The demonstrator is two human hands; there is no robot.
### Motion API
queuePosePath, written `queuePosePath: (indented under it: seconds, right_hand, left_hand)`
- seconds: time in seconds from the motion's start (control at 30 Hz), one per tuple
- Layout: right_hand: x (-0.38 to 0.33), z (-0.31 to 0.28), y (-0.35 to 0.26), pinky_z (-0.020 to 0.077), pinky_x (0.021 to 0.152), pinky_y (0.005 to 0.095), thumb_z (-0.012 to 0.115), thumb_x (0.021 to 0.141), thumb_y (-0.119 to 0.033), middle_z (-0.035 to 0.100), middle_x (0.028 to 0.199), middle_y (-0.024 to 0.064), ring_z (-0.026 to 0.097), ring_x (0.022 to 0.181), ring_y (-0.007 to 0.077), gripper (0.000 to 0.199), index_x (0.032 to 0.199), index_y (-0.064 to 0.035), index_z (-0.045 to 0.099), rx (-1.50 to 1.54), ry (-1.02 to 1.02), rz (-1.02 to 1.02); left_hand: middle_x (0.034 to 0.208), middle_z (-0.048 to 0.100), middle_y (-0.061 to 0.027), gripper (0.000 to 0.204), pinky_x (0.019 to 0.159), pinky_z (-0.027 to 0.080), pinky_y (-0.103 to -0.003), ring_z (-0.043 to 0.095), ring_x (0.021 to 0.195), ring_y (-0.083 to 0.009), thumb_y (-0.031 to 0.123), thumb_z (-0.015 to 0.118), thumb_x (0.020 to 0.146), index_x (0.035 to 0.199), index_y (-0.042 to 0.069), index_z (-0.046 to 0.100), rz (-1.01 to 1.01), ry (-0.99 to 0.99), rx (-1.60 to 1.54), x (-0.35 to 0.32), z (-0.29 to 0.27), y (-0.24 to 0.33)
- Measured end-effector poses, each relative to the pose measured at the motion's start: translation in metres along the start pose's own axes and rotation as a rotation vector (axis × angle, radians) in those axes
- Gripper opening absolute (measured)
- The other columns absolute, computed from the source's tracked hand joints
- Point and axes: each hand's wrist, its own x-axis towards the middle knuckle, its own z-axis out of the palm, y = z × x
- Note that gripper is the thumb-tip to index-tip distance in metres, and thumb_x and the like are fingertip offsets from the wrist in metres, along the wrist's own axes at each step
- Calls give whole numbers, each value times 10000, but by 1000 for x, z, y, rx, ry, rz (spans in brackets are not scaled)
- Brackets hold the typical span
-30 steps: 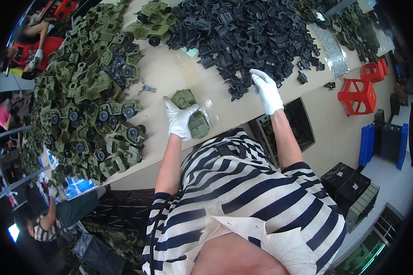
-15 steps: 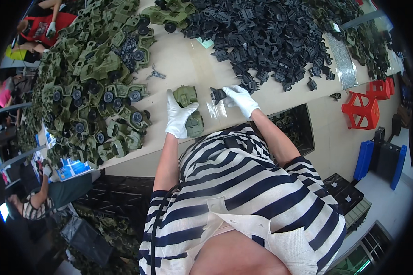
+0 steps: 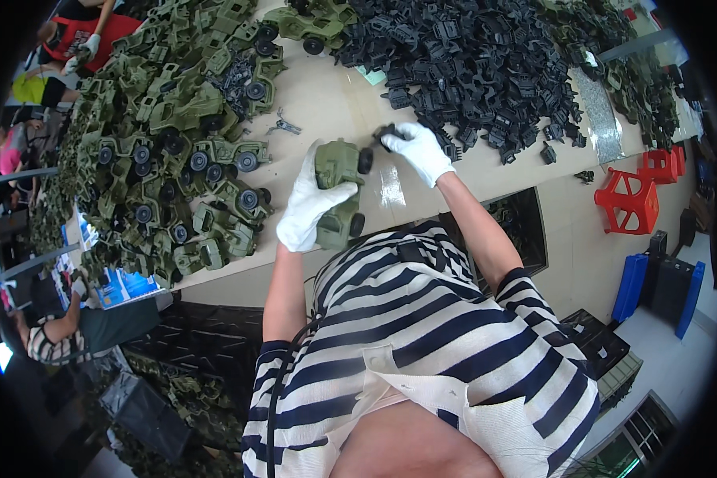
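The left hand [image 3: 307, 209] wraps the green toy jeep [image 3: 338, 193] by its body; it looks light and hard. The right hand [image 3: 419, 149] pinches a small black part [image 3: 389, 132].

Bright, even light fills the scene. Glare streaks the table [image 3: 393, 187] below the white gloves. Fisheye bending darkens every edge.

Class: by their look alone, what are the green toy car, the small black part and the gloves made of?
Green toy car: likely moulded plastic, matte olive, with crisp cast edges. Black part: probably plastic too, dull black. Left hand and right hand gloves: white knitted fabric, soft and creased.
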Motion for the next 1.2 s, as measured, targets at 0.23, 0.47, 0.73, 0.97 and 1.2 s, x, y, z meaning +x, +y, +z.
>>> queuePosePath:
  seconds: [0.23,0.47,0.73,0.97,1.2]
  right_hand:
    - [-32,-70,-83,459,945,290,658,906,-198,651,1231,86,585,1022,126,504,1376,-52,547,198,-698,-256]
    - [-49,-51,-64,452,1010,308,618,961,-163,593,1320,125,566,1163,154,523,1410,50,454,862,-571,-25]
    - [-53,-33,-43,436,1042,292,605,969,-136,549,1371,142,549,1209,164,527,1410,88,422,1109,-488,10]
    - [-55,-31,-36,425,1049,300,647,944,-165,535,1385,139,542,1216,176,574,1407,89,423,1211,-467,-26]
    - [-51,-42,-36,436,1023,297,684,920,-209,592,1297,137,557,1177,176,566,1356,94,487,1028,-494,-92]
  left_hand:
    - [1383,503,-140,975,1085,345,-308,489,1268,-197,49,812,688,1498,-46,276,-136,-291,84,-21,23,57]
    - [1387,497,-133,901,1108,328,-330,464,1298,-214,60,771,710,1483,-34,318,-121,-267,-89,-32,45,71]
    - [1308,549,-100,790,1061,373,-316,515,1213,-179,54,773,766,1447,-11,379,-93,-175,26,-37,63,78]
    - [1294,560,-98,776,1049,388,-310,524,1199,-171,44,775,763,1437,-6,395,-61,-173,59,-35,67,74]
    - [1285,562,-95,768,1041,397,-314,526,1195,-168,31,769,765,1437,-8,399,-91,-172,-21,-33,68,69]
